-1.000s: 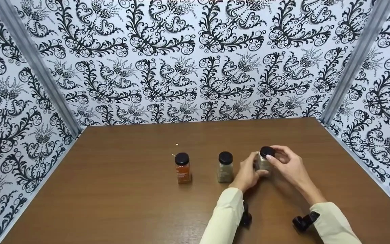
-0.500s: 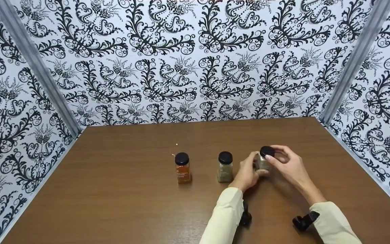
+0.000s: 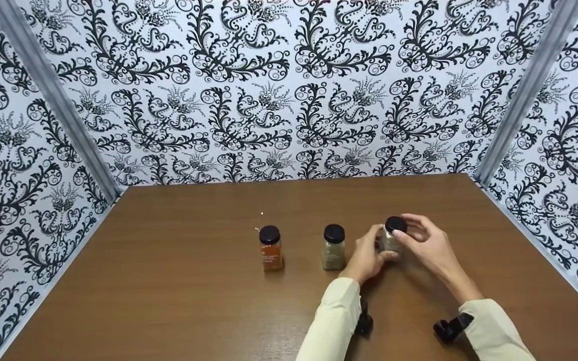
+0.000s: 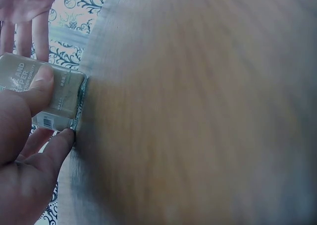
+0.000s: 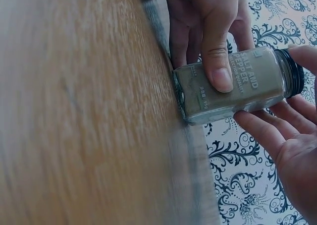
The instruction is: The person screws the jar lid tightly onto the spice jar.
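Note:
A clear glass spice jar (image 3: 392, 244) with a black lid stands on the right part of the table; its label reads "SALT AND PEPPER" in the right wrist view. My left hand (image 3: 366, 256) grips the jar's lower body, thumb across the label. My right hand (image 3: 433, 246) holds the lid (image 5: 292, 72), thumb on its near edge and fingers around the far side. In the left wrist view the jar (image 4: 62, 88) has its base at the table surface. Left of my left hand stands a second black-lidded jar (image 3: 334, 253) with greyish-green contents.
An orange-red spice jar (image 3: 271, 255) with a black lid stands farther left on the brown wooden table (image 3: 168, 281). Small white specks lie behind it. Patterned black-and-white walls (image 3: 289, 100) enclose the table's back and sides.

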Demonstrator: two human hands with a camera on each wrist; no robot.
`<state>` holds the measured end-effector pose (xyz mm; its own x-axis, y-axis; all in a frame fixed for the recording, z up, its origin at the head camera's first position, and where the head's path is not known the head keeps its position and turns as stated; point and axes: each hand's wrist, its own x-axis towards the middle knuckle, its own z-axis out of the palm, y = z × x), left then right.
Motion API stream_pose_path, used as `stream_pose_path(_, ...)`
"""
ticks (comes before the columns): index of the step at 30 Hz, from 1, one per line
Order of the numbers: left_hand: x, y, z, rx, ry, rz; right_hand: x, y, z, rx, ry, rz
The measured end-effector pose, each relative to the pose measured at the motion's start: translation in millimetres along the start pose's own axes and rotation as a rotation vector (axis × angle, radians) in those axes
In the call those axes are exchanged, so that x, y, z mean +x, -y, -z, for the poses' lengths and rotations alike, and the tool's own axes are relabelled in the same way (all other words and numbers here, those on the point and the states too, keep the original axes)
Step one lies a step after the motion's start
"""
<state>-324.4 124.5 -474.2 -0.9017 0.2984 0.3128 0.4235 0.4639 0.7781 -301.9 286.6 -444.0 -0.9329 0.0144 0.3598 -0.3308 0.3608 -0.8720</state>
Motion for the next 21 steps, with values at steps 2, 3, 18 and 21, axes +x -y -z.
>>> stream_pose_path(2,0.1,-0.4,0.4,-0.003,0.002,0.002,0.1,0.0,0.0,0.002,-0.002,0.013)
stream_pose_path(3,0.2,-0.6,0.7,-0.004,0.001,0.004,0.3,0.0,0.1,-0.002,-0.002,0.019)
stream_pose_path(18,-0.5,1.6,0.3,-0.011,0.008,0.0,0.1,-0.2,-0.3,-0.007,-0.01,0.015)
stream_pose_path(21,-0.4,1.9,0.3,-0.012,0.008,0.003,0.1,-0.3,-0.6,-0.012,-0.013,0.004)
